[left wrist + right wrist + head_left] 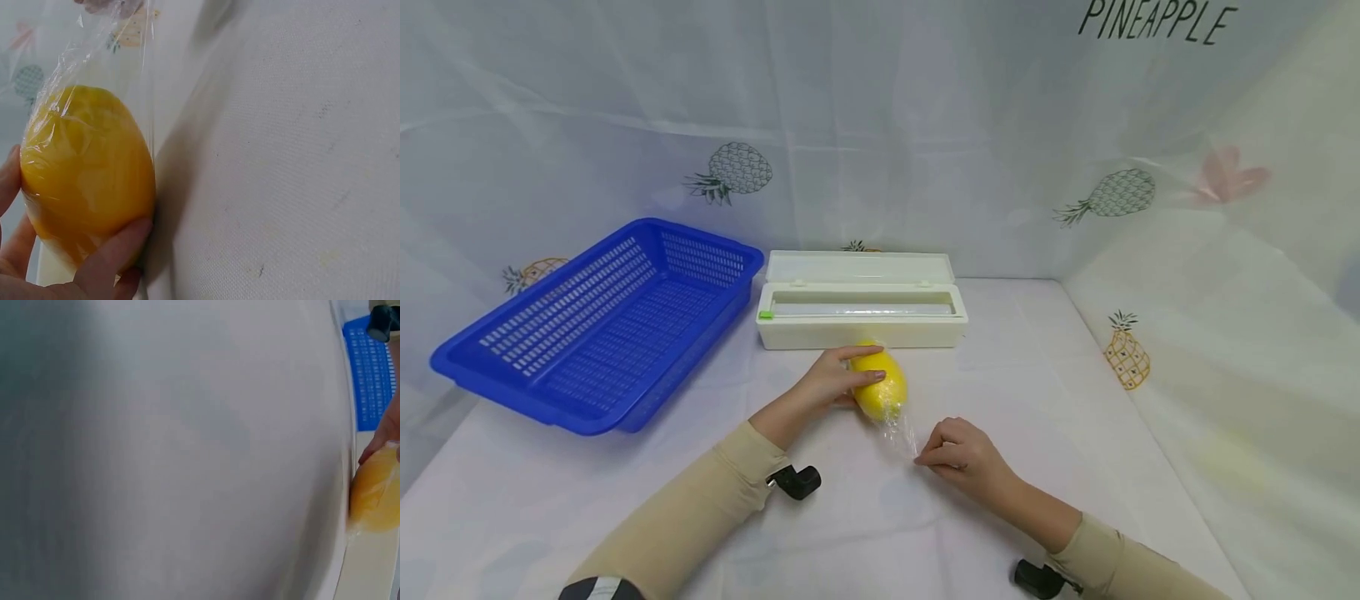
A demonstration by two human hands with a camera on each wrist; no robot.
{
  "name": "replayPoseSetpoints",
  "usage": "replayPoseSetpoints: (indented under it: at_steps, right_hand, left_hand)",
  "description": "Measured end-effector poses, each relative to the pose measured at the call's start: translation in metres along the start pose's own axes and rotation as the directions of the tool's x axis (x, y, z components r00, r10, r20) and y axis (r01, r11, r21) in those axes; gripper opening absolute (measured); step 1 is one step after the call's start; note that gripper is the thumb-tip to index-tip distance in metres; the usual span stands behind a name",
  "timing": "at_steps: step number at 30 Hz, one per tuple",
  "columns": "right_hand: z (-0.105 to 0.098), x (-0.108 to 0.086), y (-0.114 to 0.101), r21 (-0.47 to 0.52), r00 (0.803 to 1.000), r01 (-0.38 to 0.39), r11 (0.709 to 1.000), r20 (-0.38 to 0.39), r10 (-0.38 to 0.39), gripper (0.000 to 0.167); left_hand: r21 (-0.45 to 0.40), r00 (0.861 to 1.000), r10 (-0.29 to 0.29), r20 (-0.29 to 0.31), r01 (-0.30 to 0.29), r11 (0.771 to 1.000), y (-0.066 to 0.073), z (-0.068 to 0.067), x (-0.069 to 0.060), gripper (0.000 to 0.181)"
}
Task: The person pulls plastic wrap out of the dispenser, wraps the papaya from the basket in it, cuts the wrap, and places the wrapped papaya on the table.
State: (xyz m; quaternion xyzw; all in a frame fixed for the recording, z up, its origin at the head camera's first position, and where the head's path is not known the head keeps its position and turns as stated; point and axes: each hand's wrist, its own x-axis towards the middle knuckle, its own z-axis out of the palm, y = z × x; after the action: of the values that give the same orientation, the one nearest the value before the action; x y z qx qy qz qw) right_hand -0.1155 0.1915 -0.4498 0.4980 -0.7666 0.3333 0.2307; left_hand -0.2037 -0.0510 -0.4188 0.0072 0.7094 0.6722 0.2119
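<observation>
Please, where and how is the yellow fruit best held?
Probably hold the yellow fruit around its rounded far half, from the left, like the left grip: clear film trails off its near end to the right grip, so leave that end free.

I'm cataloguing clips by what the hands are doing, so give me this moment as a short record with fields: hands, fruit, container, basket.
left hand: grips the yellow fruit
right hand: pinches the end of the clear film
fruit covering: clear film
white box: beyond the fruit, lid raised
blue basket: left of the white box
</observation>
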Motion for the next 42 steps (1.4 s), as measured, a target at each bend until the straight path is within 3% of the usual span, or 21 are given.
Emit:
replayPoseSetpoints:
  at_steps: [3,5,7,11,13,15,17,18,19,25,29,34,38,42]
  right_hand:
    - [-0.003,-0.001,0.002,-0.042,0.999,0.049,0.998,0.013,-0.049,0.008]
    - [-0.005,0.001,0.001,-0.058,0.999,0.037,0.998,-0.007,-0.038,0.003]
    - [-0.005,0.003,0.0,-0.069,1.0,0.008,0.998,-0.03,-0.01,0.012]
    - [-0.004,0.01,-0.006,-0.036,0.985,-0.171,0.985,-0.044,0.169,0.022]
    - [-0.004,0.015,-0.007,0.011,0.937,-0.35,0.937,-0.017,0.35,0.021]
    - [-0.003,0.02,-0.006,0.045,0.866,-0.499,0.865,0.002,0.5,0.021]
    - [-0.001,0.024,-0.004,0.052,0.811,-0.585,0.81,0.014,0.585,0.019]
    - [0.0,0.025,-0.003,0.055,0.798,-0.602,0.796,0.015,0.603,0.019]
    - [0.002,0.025,-0.001,0.05,0.805,-0.593,0.804,0.005,0.593,0.019]
    - [0.008,0.027,0.009,0.003,0.899,-0.435,0.901,-0.064,0.434,0.018]
    - [0.008,0.024,0.017,-0.073,0.945,-0.327,0.942,-0.003,0.328,0.019]
    - [0.004,0.015,0.022,-0.033,0.968,-0.245,0.969,0.051,0.247,0.021]
    - [0.001,0.011,0.019,-0.015,0.984,-0.164,0.986,0.063,0.164,0.051]
    - [0.005,0.01,0.013,-0.109,0.985,-0.14,0.984,0.09,0.15,0.071]
  left_hand:
    - [0.006,1.0,-0.001,0.007,0.001,1.0,0.0,0.0,0.0,0.047]
    - [0.01,1.0,-0.003,0.009,0.002,1.0,0.0,0.0,0.001,0.047]
    - [0.016,1.0,-0.002,0.009,0.001,1.0,0.001,0.0,0.001,0.047]
    - [0.047,1.0,-0.004,-0.002,0.005,0.999,0.001,0.0,0.001,0.046]
    - [0.063,1.0,-0.006,-0.004,0.007,0.998,0.001,0.0,0.001,0.046]
    - [0.069,1.0,-0.004,-0.003,0.005,0.998,0.001,0.0,0.001,0.046]
    - [0.07,1.0,0.0,0.003,0.0,0.998,0.001,-0.001,0.001,0.047]
    - [0.071,1.0,0.002,0.004,-0.002,0.997,0.001,-0.001,0.001,0.047]
    - [0.069,1.0,0.004,0.005,-0.004,0.998,0.001,-0.001,0.0,0.047]
    - [0.065,1.0,0.01,0.017,-0.011,0.998,0.0,-0.002,0.001,0.047]
    - [0.069,1.0,0.004,0.008,-0.004,0.998,-0.001,-0.003,0.002,0.046]
    - [0.069,1.0,-0.008,0.01,0.007,0.998,0.0,-0.004,0.002,0.046]
    - [0.075,1.0,-0.012,0.016,0.01,0.997,0.0,-0.005,0.003,0.046]
    - [0.08,1.0,-0.02,0.022,0.018,0.997,0.0,-0.006,0.003,0.046]
